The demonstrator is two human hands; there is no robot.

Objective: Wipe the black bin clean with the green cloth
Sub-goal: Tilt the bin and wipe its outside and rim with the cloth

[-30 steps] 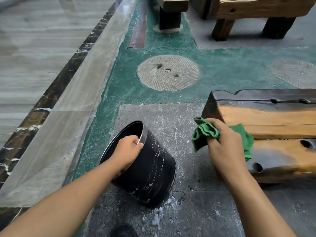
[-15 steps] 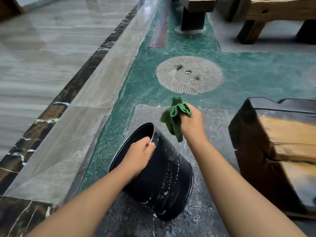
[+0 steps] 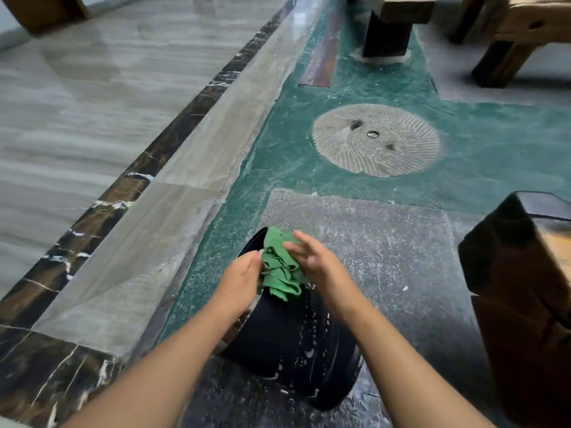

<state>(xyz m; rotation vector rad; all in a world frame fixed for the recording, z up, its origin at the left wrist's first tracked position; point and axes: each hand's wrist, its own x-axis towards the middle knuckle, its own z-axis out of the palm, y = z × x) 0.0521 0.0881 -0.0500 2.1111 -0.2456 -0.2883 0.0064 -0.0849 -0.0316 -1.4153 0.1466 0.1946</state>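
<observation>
The black bin (image 3: 296,344) lies tilted on the grey stone floor, its mouth facing away to the left and white streaks on its side. My left hand (image 3: 242,278) grips its near rim, fingertips touching the green cloth (image 3: 279,267). The bunched cloth sits over the rim between both hands. My right hand (image 3: 316,262) holds it from the right; its fingers are stretched forward and blurred. The inside of the bin is mostly hidden by my hands and the cloth.
A dark wooden bench end (image 3: 525,291) stands close on the right. A round carved millstone (image 3: 375,139) is set in the green floor ahead. More wooden bench legs (image 3: 389,29) stand further back. Polished marble floor (image 3: 77,118) lies to the left.
My right hand carried the green cloth from the bench on the right over to the bin's rim, beside my left hand. The view has shifted left and closer to the bin.
</observation>
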